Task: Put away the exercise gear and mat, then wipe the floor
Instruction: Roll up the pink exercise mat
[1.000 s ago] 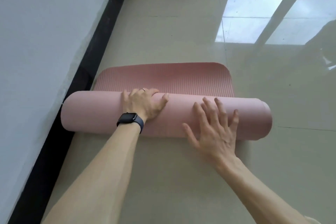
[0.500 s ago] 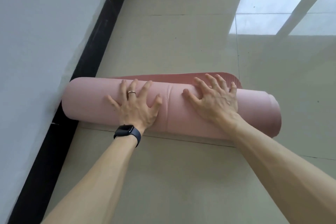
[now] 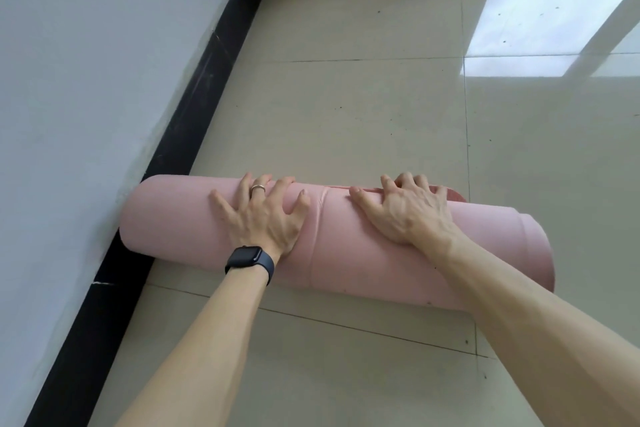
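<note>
A: Where the black skirting [image 3: 207,97] ran, was the rolled pink mat [image 3: 363,253] laid against it?
B: One end was. It was pressed under the left hand [image 3: 266,218] and right hand [image 3: 405,215], fingers spread across its top.

One view only, head-worn and wide-angle. It looked forward and steeply down along both forearms, close above the left hand [image 3: 263,218] and right hand [image 3: 405,211], which sat about mid-frame. Beyond the hands the floor [image 3: 346,114] reached the top edge. The wall [image 3: 86,80] filled the side left of the left hand.
</note>
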The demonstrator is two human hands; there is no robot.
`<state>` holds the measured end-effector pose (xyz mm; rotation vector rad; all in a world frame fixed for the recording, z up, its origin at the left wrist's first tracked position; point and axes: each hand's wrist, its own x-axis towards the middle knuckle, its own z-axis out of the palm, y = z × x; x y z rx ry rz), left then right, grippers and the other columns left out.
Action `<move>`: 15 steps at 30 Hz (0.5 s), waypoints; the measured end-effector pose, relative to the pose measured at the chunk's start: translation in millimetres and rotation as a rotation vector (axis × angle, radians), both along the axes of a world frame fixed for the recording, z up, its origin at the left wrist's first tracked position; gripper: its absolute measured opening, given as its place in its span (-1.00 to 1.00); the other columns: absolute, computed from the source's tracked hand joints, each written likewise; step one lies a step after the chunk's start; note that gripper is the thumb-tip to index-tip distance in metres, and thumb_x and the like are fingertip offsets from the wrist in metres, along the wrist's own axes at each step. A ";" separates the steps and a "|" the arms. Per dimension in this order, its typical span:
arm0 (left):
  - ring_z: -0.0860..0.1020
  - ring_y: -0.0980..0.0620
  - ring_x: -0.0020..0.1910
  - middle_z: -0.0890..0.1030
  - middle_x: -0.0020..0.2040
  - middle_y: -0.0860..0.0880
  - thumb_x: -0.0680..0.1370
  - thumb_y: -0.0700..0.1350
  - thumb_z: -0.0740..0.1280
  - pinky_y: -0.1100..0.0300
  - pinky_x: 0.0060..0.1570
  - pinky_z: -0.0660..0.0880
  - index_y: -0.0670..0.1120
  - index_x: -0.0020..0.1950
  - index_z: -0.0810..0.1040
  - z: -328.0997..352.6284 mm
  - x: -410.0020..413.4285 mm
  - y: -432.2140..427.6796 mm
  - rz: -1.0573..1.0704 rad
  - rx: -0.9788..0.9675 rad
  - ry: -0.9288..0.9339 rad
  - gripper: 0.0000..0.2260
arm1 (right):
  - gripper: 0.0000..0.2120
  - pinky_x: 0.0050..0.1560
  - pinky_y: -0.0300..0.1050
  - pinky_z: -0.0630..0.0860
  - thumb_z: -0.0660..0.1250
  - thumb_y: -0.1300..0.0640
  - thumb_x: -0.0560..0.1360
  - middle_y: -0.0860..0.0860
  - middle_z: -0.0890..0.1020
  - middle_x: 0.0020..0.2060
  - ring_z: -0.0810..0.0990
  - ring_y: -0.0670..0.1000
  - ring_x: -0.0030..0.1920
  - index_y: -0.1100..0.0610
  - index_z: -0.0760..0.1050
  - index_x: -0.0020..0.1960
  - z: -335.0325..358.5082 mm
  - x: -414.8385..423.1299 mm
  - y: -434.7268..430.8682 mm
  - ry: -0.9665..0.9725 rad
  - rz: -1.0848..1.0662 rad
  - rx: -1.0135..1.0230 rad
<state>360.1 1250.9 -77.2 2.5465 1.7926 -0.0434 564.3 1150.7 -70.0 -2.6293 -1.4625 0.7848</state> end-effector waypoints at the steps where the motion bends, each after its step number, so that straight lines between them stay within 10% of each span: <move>1: 0.14 -0.05 0.56 0.42 0.47 0.01 0.49 0.37 -0.19 -0.42 0.41 -0.15 0.26 0.39 0.40 -1.1 -1.2 -1.9 -0.002 0.012 -0.003 -0.39 | -0.09 0.34 0.23 0.18 -0.24 -0.55 0.42 0.10 0.45 0.32 0.32 0.16 0.39 0.00 0.42 0.41 1.1 -3.7 -3.6 -0.038 0.003 0.022; 8: 0.11 -0.16 0.56 0.30 0.53 -0.07 0.56 0.30 -0.13 -0.53 0.33 -0.01 0.19 0.53 0.24 0.1 -34.0 -47.5 -0.068 0.059 -0.002 -0.43 | 0.25 0.41 0.47 -0.36 -0.10 -0.76 0.10 0.13 0.01 0.59 -0.26 0.17 0.59 0.05 0.13 0.54 14.2 -36.9 -57.0 -0.074 0.149 0.068; 15: 0.06 -0.27 0.56 0.10 0.60 -0.15 0.56 0.34 -0.33 -0.51 0.28 0.16 0.12 0.61 -0.14 9.3 -80.6 -95.4 -0.118 -0.023 0.167 -0.35 | 0.29 0.47 0.42 -0.29 0.31 -0.59 0.03 0.15 0.26 0.39 0.10 0.30 0.50 0.17 0.06 0.49 37.0 -82.6 -104.8 -0.272 0.259 0.047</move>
